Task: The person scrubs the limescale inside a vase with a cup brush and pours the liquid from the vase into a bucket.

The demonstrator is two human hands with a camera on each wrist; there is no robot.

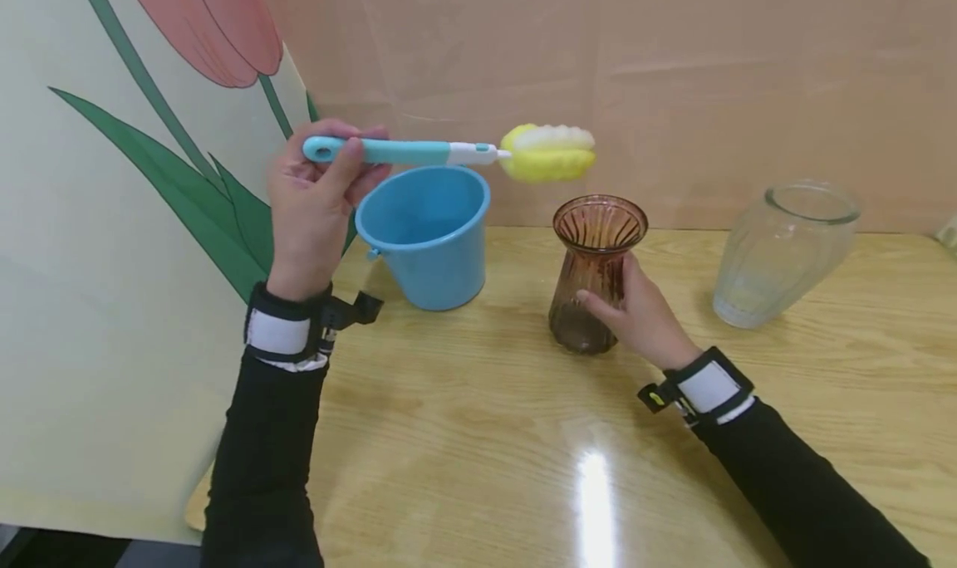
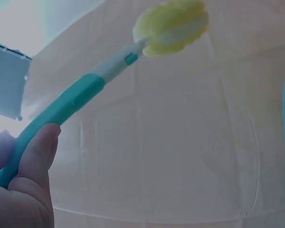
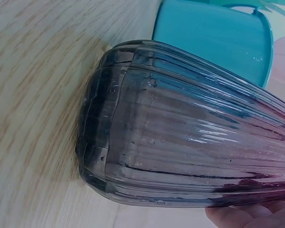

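My left hand [image 1: 317,190] holds a bottle brush [image 1: 419,152] by its teal handle, raised level above the table. Its yellow and white sponge head [image 1: 548,152] hangs over the space between the bucket and the brown vase. In the left wrist view my thumb [image 2: 35,156] presses on the brush handle [image 2: 61,111] and the sponge head [image 2: 173,26] points up. My right hand [image 1: 643,319] grips the lower body of the brown ribbed glass vase [image 1: 594,269], which stands upright on the wooden table [image 1: 478,435]. The right wrist view shows the brown vase [image 3: 190,137] up close.
A blue plastic bucket [image 1: 429,232] stands just left of the brown vase. A clear ribbed glass vase [image 1: 781,252] stands at the right. A large board painted with a tulip [image 1: 112,219] leans at the left, beside my left arm. A pink wall closes the back.
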